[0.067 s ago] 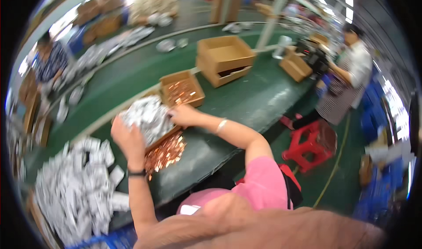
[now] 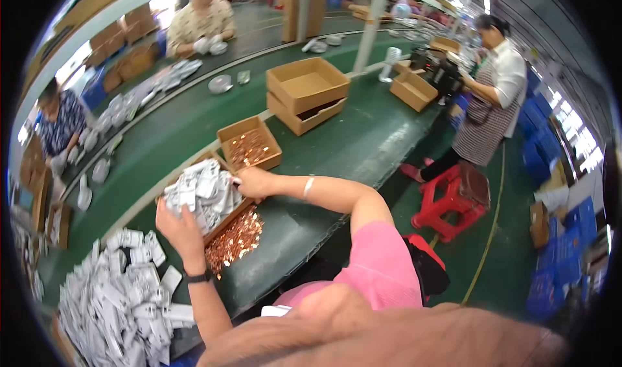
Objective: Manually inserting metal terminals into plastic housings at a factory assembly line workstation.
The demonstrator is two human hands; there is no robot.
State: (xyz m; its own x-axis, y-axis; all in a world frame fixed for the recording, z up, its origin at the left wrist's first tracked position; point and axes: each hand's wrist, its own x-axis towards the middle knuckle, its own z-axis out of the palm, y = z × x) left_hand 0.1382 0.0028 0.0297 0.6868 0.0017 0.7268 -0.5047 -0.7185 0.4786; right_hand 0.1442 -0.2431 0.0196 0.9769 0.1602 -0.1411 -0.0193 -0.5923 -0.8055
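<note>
A shallow cardboard box (image 2: 231, 222) heaped with white plastic parts (image 2: 203, 195) rests on the green bench in front of me. At its left end, my left hand (image 2: 179, 232) is closed on the box, fingers up against the heap. My right hand (image 2: 257, 183) grips the opposite end, its thumb by the parts and its other fingers partly hidden. Small copper-coloured metal pieces (image 2: 236, 240) lie in a loose pile along the box's near side. Just beyond my right hand, a second cardboard box (image 2: 275, 159) holds more copper pieces.
A large heap of white plastic parts (image 2: 120, 296) covers the bench at lower left. Two stacked cardboard boxes (image 2: 308, 85) stand farther back. A co-worker (image 2: 489, 88) stands at right beside a black machine (image 2: 447, 79), near a red stool (image 2: 447, 202). Two more people sit across the bench.
The whole view has shifted, so the bench and boxes appear farther left and lower, and the picture is sharper. Both hands remain at the ends of the same box.
</note>
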